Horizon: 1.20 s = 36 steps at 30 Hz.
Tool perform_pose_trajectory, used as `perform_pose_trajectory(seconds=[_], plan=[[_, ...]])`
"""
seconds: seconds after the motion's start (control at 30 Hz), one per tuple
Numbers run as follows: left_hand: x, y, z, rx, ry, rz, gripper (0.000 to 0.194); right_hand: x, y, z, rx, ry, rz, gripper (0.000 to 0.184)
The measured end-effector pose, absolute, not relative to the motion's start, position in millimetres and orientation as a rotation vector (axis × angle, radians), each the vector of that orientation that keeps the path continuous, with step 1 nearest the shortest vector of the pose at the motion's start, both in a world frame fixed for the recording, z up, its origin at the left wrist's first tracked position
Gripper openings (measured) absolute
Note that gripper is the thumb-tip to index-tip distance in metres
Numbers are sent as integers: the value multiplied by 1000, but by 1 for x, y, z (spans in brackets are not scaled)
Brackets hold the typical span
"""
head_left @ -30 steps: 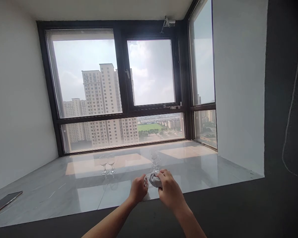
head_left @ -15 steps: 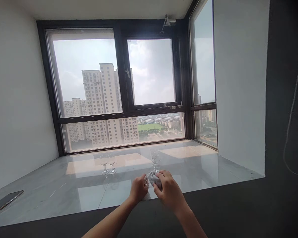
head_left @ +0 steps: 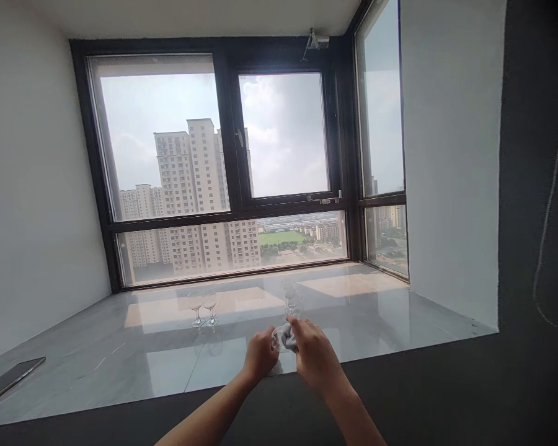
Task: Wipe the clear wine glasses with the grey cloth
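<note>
Near the front edge of the sill, my left hand [head_left: 261, 353] is closed round a wine glass [head_left: 279, 337], which lies sideways between my hands. My right hand [head_left: 317, 353] grips a grey cloth [head_left: 289, 338] and presses it at the glass's bowl end. Much of the glass is hidden by fingers and cloth. Just beyond my right hand stand other clear wine glasses [head_left: 294, 302], overlapping in a row. Two more stemmed glasses [head_left: 209, 303] stand upright side by side to the left.
A phone [head_left: 12, 381] lies flat at the sill's left front. The shiny grey tiled sill [head_left: 134, 353] ends in a front edge close to my wrists. Behind it rises a dark-framed window [head_left: 232, 217], with white walls at both sides.
My right hand has turned, its fingers now bunched more tightly round the cloth at the glass. My left hand stays almost where it was.
</note>
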State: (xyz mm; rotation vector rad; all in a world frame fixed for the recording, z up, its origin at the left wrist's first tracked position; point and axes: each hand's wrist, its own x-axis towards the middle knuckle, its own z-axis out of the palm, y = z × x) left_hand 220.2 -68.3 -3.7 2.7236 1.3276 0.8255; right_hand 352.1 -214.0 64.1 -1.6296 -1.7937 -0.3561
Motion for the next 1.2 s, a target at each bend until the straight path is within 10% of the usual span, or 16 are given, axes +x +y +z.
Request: perform_pose_trajectory(seconds=[1.2], plan=[[218, -71, -3, 2698, 1206, 828, 15, 343, -211, 59, -1705, -1597, -56, 65]])
